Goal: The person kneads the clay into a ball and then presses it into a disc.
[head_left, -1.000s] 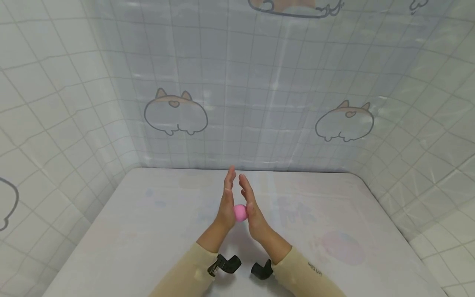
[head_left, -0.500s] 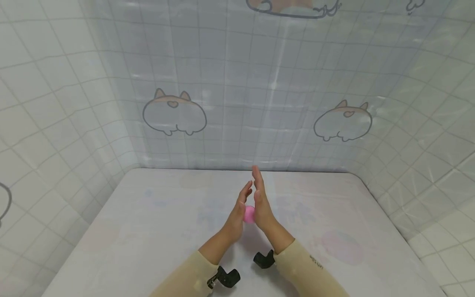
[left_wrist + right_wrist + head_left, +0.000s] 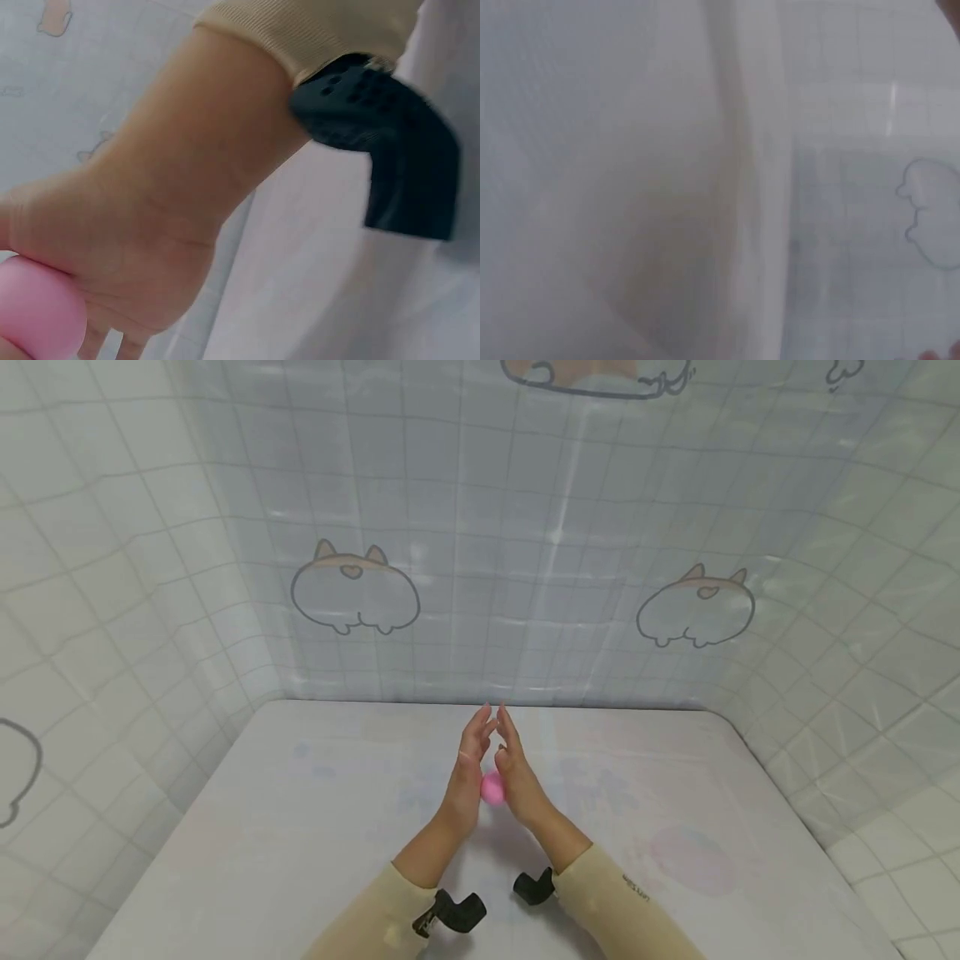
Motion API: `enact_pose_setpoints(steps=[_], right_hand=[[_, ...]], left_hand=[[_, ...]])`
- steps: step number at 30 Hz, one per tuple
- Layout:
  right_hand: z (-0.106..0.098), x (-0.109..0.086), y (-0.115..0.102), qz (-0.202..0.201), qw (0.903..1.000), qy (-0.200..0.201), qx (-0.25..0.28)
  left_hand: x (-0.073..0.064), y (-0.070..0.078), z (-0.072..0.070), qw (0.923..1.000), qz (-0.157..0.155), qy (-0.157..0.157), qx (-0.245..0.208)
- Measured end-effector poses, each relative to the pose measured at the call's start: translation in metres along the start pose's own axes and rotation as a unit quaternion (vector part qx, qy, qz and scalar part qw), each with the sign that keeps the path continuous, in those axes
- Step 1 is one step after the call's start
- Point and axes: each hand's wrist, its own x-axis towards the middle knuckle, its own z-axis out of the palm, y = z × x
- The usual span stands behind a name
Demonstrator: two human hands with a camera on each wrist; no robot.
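Observation:
A smooth pink ball (image 3: 492, 787) sits between my two palms, above the table in the head view. My left hand (image 3: 462, 785) presses on its left side, fingers straight and pointing away from me. From the right, my right hand (image 3: 522, 783) bears on the ball with a flat palm. The fingertips of both hands lean close together at the top. In the left wrist view the pink ball (image 3: 41, 309) lies against the palm of the left hand (image 3: 112, 240). The right wrist view is blurred, with only a few fingertips (image 3: 941, 354) at its lower right corner.
Beneath the hands is a pale table (image 3: 300, 827) with faint coloured prints. A tiled-pattern curtain (image 3: 487, 568) with dog drawings stands behind it and along both sides. Black wrist mounts (image 3: 461, 912) jut from both sleeves.
The palms have slid against each other: the left hand led, then the right reached ahead, and now they are nearly level. The ball shifted right, then partly back left between them.

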Motion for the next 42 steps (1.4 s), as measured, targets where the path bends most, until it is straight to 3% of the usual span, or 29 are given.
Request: enact_pose_setpoints(steps=[5, 8, 12, 14, 18, 22, 26, 30, 34, 39, 42], right_hand=[[0.007, -0.006, -0.005, -0.064, 0.997, -0.037, 0.021], [0.012, -0.009, -0.008, -0.114, 0.9914, -0.045, 0.044], [0.015, -0.012, -0.017, -0.134, 0.9862, -0.045, 0.086], [0.016, -0.013, -0.022, -0.135, 0.9846, -0.038, 0.104], [0.014, -0.013, -0.027, -0.151, 0.9814, -0.012, 0.118], [0.009, -0.01, -0.028, -0.167, 0.9797, 0.015, 0.109], [0.003, -0.007, -0.026, -0.145, 0.9847, 0.045, 0.085], [-0.002, -0.003, -0.021, -0.117, 0.9895, 0.06, 0.06], [-0.005, 0.003, -0.013, -0.102, 0.9925, 0.056, 0.038], [-0.006, 0.005, -0.004, -0.064, 0.9974, 0.026, 0.02], [-0.005, 0.004, -0.001, -0.048, 0.9988, 0.002, 0.007]], left_hand=[[0.003, -0.003, -0.002, 0.9994, 0.0, 0.033, 0.011], [0.005, -0.006, -0.004, 0.9978, 0.0, 0.045, 0.049], [0.007, -0.011, -0.007, 0.9933, 0.003, 0.059, 0.099], [0.007, -0.012, -0.008, 0.9929, -0.016, 0.062, 0.101], [0.005, -0.016, -0.009, 0.9912, -0.057, 0.042, 0.111], [0.001, -0.019, -0.007, 0.9849, -0.082, 0.007, 0.152], [-0.004, -0.021, -0.003, 0.9789, -0.107, -0.027, 0.172], [-0.008, -0.019, 0.001, 0.9784, -0.123, -0.058, 0.155], [-0.011, -0.016, 0.003, 0.9842, -0.114, -0.08, 0.109], [-0.008, -0.012, 0.001, 0.9946, -0.076, -0.065, 0.028], [-0.005, -0.008, -0.001, 0.9977, -0.049, -0.045, 0.008]])
